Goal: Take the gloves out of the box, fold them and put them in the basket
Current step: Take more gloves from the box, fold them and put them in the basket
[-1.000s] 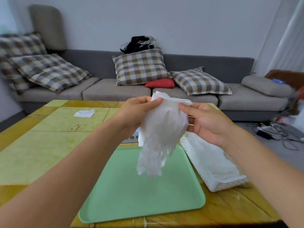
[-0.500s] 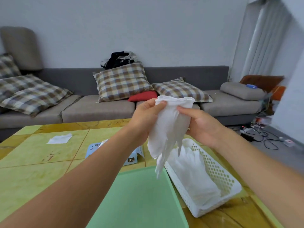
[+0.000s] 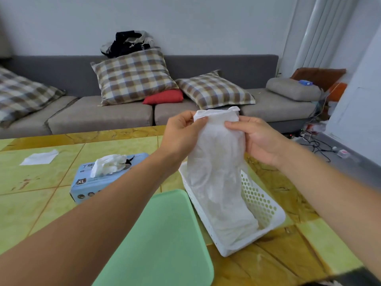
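A white glove [image 3: 216, 153] hangs by its cuff above the white perforated basket [image 3: 261, 205]. My left hand [image 3: 181, 137] pinches the cuff's left edge and my right hand [image 3: 255, 137] pinches its right edge. The glove's lower end reaches down into the basket, where more white gloves [image 3: 233, 221] lie. The blue glove box [image 3: 103, 178], marked XL, stands on the table to the left with a white glove [image 3: 109, 165] sticking out of its slot.
A green tray [image 3: 160, 244] lies in front, left of the basket. A white paper scrap [image 3: 40, 157] sits far left on the yellow-green table [image 3: 31, 203]. Behind is a grey sofa [image 3: 99, 116] with checked cushions; cables [image 3: 315, 143] lie on the floor at right.
Both hands have carried the glove to the right, from above the tray to over the basket, and lowered it so its end enters the basket. The view has shifted right.
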The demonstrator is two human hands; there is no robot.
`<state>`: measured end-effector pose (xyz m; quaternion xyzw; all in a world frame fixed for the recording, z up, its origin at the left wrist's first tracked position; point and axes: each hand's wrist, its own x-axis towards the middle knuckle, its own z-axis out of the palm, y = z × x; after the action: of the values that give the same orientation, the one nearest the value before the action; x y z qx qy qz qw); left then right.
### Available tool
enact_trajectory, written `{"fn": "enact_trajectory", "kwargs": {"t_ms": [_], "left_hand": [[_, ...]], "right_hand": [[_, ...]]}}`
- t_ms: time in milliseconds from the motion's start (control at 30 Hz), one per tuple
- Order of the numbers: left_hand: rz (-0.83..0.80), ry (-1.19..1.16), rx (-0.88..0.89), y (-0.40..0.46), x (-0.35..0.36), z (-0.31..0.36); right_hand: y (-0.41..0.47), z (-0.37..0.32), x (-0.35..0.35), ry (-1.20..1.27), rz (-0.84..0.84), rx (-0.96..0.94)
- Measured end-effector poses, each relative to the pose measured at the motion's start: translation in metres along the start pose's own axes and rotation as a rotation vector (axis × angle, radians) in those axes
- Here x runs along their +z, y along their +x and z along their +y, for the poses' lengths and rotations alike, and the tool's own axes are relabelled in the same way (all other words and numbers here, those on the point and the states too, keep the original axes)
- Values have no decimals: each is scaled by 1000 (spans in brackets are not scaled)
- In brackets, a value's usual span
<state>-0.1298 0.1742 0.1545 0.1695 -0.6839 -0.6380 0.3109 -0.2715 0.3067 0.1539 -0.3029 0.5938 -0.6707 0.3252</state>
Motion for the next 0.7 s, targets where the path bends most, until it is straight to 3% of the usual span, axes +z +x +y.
{"fn": "enact_trajectory", "kwargs": {"t_ms": [167, 333, 467, 700], "left_hand": [[14, -51, -31, 19, 8, -17], [-18, -157, -117, 29, 14, -20], [50, -54, -172, 50, 17, -18], [9, -28, 116, 65, 17, 0]], "right_hand": [[17, 11, -17, -8, 34, -34], [25, 9, -26, 33, -60, -9], [47, 0, -25, -54, -28, 23], [64, -18, -31, 15, 15, -166]]}}
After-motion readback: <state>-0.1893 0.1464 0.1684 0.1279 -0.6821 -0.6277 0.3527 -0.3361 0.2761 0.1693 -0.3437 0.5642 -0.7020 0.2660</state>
